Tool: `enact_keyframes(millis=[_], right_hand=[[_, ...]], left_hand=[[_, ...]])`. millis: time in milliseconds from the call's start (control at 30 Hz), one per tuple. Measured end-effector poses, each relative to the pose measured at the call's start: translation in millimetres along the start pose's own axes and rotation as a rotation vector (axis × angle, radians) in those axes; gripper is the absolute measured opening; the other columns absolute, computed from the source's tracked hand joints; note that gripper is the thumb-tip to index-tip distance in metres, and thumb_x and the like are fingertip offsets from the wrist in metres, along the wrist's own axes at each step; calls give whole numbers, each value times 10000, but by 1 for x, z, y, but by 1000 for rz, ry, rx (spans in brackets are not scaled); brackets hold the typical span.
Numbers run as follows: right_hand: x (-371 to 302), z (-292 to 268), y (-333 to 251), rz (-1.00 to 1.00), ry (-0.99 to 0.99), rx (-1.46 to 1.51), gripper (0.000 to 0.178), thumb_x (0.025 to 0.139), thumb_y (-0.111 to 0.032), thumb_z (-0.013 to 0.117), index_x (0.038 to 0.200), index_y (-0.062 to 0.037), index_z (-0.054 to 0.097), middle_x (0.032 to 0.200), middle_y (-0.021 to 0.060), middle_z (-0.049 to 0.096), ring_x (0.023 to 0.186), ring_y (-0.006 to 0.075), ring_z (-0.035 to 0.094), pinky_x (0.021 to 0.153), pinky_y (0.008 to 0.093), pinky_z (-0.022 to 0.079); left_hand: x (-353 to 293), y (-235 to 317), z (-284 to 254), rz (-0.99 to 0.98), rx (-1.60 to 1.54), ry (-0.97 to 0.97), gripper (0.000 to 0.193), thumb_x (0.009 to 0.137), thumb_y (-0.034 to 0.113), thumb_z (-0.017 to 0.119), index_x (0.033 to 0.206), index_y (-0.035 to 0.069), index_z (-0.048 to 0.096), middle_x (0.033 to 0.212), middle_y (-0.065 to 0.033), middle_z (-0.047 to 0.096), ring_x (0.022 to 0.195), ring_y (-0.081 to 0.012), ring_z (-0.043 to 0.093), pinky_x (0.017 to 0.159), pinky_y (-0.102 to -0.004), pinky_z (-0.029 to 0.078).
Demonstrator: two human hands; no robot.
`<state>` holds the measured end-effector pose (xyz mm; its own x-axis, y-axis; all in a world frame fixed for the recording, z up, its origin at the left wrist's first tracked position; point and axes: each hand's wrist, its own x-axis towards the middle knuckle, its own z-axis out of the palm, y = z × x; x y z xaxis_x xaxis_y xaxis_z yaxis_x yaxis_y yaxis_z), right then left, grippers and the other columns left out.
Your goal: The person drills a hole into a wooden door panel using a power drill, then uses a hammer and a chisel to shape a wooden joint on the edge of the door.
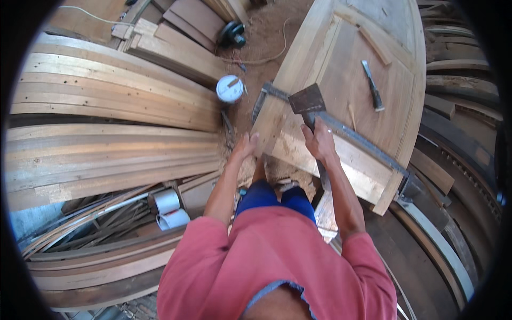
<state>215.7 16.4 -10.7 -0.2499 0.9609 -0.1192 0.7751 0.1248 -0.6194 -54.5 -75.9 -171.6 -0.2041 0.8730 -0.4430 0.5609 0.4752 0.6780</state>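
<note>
Stacked planks (pixel 117 90) line the left; next, the left hand (pixel 245 146) sits at the panelled door's near end (pixel 271 128), its finger closure unclear. Over the door, the right hand's fingers (pixel 316 140) wrap a dark-headed hammer (pixel 308 100), likely stiff and head-heavy, best gripped low on its handle (pixel 324 173).

both forearms (pixel 345 197) reach forward, left hand (pixel 245 145) extended, right hand (pixel 321 141) curled tight.

The door (pixel 349 74) is matt wood, the clamp (pixel 367 145) metal.
</note>
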Motion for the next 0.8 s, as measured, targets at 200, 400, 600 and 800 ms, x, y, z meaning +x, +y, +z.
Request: enact_keyframes(millis=[200, 400, 600, 800], right_hand=[[-28, -90, -87, -231, 366, 302, 204, 996, -177, 590, 989, 24, 624, 776, 110, 658, 669, 187, 642, 609, 304, 511], [-23, -4, -27, -125, 115, 84, 190, 963, -174, 572, 1011, 8, 599, 838, 222, 671, 800, 378, 666, 711, 454, 518], [-16, 10, -4, 216, -197, -36, 353, 936, -279, 602, 1110, 26, 562, 994, 336, 662, 923, 524, 638, 787, 588, 476], [-20, -91, -105, -195, 285, 248, 177, 949, -142, 653, 1025, 17, 627, 822, 198, 670, 715, 339, 657, 653, 423, 503]], left_hand=[[5, 61, -26, -161, 279, -161, 1160, 742, 629, 760, 1486, -126, 289, 1316, -325, 596, 1276, -429, 563, 1132, -518, 329], [16, 79, -29, -135, 343, -188, 1144, 697, 613, 804, 1461, -101, 341, 1331, -319, 592, 1294, -425, 555, 1118, -584, 295], [2, 33, -5, -104, 276, -208, 1165, 704, 607, 800, 1490, -93, 301, 1404, -310, 545, 1333, -422, 524, 1160, -614, 231], [20, 44, -25, -174, 296, -249, 1226, 699, 620, 797, 1523, -95, 237, 1442, -310, 511, 1370, -428, 483, 1173, -631, 193]])
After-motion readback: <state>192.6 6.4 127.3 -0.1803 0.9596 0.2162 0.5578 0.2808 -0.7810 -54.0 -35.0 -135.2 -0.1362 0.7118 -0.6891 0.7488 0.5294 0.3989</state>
